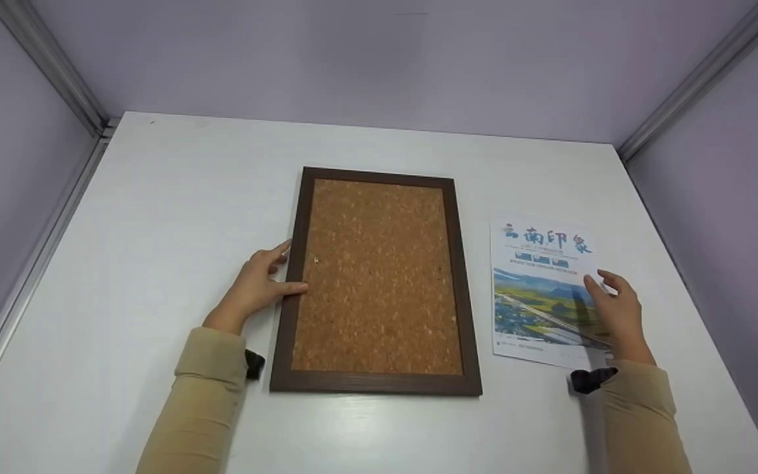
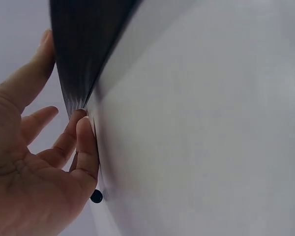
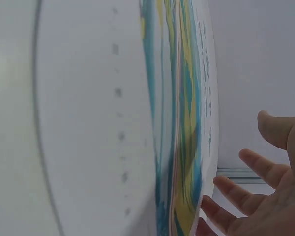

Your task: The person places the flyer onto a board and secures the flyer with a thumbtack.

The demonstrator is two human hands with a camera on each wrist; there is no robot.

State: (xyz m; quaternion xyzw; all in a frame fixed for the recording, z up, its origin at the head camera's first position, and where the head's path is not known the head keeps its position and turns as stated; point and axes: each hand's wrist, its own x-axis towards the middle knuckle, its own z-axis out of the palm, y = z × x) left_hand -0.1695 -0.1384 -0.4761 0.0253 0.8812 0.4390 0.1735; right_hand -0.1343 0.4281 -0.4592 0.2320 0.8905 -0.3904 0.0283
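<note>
A cork board in a dark brown frame lies flat at the middle of the white table. My left hand rests against the frame's left edge, with the thumb and straight fingers touching the wood. The left wrist view shows that hand with its fingertips against the dark frame. To the right of the board lies a printed colour sheet with a landscape picture. My right hand hovers at the sheet's right edge with its fingers spread and holds nothing. In the right wrist view the hand is beside the sheet.
Lilac walls close the table in at the back and on both sides. Metal rails run along the corners. Bare white tabletop lies left of the board and behind it.
</note>
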